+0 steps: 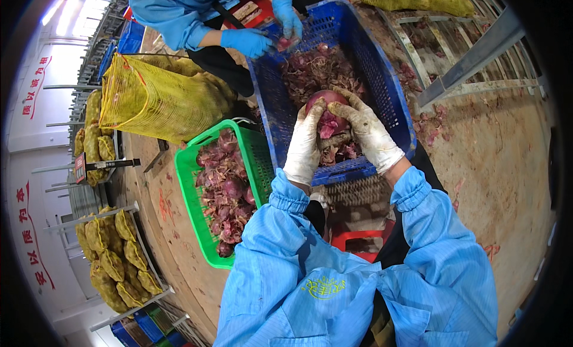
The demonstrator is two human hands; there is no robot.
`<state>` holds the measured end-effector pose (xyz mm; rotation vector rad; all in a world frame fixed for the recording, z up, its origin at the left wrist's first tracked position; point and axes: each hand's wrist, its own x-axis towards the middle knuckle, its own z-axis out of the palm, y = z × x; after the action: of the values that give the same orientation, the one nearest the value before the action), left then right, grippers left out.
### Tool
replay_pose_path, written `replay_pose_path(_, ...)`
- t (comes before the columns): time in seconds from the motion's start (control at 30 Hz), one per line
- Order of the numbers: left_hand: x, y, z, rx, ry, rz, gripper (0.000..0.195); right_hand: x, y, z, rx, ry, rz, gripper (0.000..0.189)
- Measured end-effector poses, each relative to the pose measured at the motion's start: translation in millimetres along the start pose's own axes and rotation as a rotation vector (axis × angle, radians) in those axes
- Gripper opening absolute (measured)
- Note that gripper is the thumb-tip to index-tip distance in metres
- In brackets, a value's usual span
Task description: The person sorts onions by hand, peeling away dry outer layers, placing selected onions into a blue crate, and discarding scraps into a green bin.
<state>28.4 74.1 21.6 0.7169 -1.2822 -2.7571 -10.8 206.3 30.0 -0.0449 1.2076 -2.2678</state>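
Observation:
Between my two gloved hands I hold a large red onion (329, 98) above a blue plastic crate (405, 123). My left hand (305, 143), in a dirty white glove, grips its left side. My right hand (369, 129), gloved the same way, has its thumb and fingers on the right side. A loose flap of purple skin (330, 125) hangs from the onion's near side. Dry onion skins (313, 71) and roots cover the crate's bottom; my hands hide part of them.
A green plastic crate (197, 230) of red onions (233, 186) stands at the left, a yellow mesh sack (179, 100) behind it. Across the blue crate, a co-worker's blue-gloved hands (248, 41) hold a small onion piece (284, 43). A metal rack (452, 85) stands at the right.

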Motion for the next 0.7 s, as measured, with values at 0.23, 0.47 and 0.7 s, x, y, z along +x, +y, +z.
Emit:
replay_pose_path(0.23, -1, 8, -6, -0.118, 0.011, -0.14, 0.048, 0, 3, 6, -0.017, -0.008, 0.075, 0.063)
replay_pose_path(0.47, 4, -10, -21, -0.054, 0.031, -0.08, 0.048, 5, 19, 4, -0.088, 0.051, 0.061, 0.057)
replay_pose_path(0.7, 6, -14, -20, -0.033, 0.068, -0.068, 0.046, 5, 26, 0, -0.086, 0.062, -0.002, 0.052)
